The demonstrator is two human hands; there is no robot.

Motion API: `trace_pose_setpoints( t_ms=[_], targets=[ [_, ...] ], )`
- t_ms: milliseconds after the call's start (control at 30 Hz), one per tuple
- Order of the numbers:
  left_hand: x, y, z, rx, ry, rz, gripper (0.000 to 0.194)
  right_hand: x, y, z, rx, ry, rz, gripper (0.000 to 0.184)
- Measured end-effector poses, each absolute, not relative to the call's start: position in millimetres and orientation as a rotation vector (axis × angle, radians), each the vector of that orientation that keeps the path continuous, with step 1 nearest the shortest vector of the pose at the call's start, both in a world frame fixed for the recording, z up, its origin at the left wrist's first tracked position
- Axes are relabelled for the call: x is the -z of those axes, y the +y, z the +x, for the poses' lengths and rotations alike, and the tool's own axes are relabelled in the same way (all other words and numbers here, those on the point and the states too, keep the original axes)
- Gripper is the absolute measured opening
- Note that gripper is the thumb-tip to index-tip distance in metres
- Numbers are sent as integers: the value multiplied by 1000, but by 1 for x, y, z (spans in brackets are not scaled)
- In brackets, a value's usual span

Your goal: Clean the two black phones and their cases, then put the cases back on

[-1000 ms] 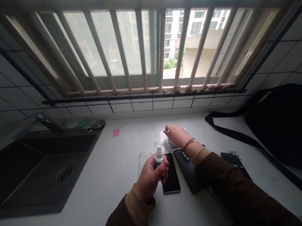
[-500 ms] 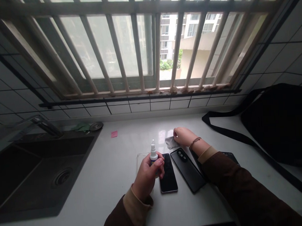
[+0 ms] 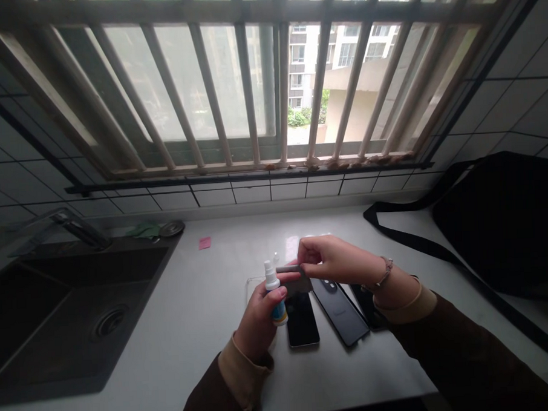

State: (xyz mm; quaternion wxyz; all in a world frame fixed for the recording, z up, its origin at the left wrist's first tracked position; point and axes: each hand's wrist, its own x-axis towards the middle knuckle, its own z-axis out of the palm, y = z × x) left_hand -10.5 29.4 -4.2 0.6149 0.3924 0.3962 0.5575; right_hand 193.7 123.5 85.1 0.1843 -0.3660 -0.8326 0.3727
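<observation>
My left hand (image 3: pixel 259 312) is closed around a small white spray bottle (image 3: pixel 278 302) with a blue and yellow label, held nearly upright. Pinched in my right hand (image 3: pixel 319 257) is a grey cloth (image 3: pixel 300 282), which hangs beside the fingers of my left hand. Below them a phone (image 3: pixel 303 325) lies dark side up on the counter. To its right rests a black phone case (image 3: pixel 341 311) with a camera cutout. Another dark flat item (image 3: pixel 367 307) is partly hidden under my right wrist. A clear thin case (image 3: pixel 254 286) shows behind my left hand.
A dark sink (image 3: pixel 138 332) with a faucet (image 3: pixel 82 229) is on the left, with a green cloth (image 3: pixel 143 230) at its back edge. A pink note (image 3: pixel 205 242) lies on the white counter (image 3: pixel 193 342). A black bag (image 3: pixel 506 225) and its strap occupy the right side.
My right hand has lifted the grey cloth off the counter and brought it left, beside my left hand. The bottle in my left hand has turned, showing more of its label.
</observation>
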Motion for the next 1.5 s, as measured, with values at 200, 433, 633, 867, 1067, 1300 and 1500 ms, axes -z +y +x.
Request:
trace_pose_setpoints(
  t_ms=[200,433,633,867,1067,1300,1500],
  targets=[
    [8,30,-8,-1352,889,840,36,-72,129,206,-1256,-2156,-1054,15],
    [3,29,-4,-1386,830,768,34,-33,137,223,-390,-2665,-1362,22],
    [2,28,-4,-1360,798,764,35,1,141,226,-347,-2778,-1423,22],
    [5,28,-6,-1359,823,798,34,-8,134,228,-282,-2665,-1476,22],
    [8,30,-6,-1374,824,795,36,-36,98,215,-595,-2163,-1366,19],
    [7,30,-5,-1351,820,815,37,-31,84,202,-746,-2031,-1349,13],
    [5,29,-5,-1330,819,823,39,-25,88,202,-771,-2007,-1385,18]
  ],
)
